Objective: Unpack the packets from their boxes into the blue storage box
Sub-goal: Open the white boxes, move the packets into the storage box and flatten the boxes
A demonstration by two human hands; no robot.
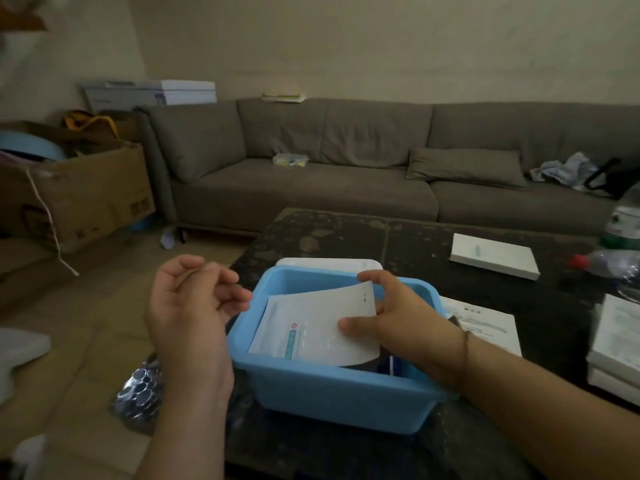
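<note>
While the right hand (398, 320) pinches a white packet (311, 327) inside the blue storage box (332, 393) | left hand (197, 299) hovers left, loosely curled, empty | step: depositing packet | next: release, fetch white box (495, 256) far right.

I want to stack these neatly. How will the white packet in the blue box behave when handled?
Probably floppy: the white packet curves where the right hand pinches it. Likely light, since it's thin and flat. It should lie flat in the blue storage box.
</note>
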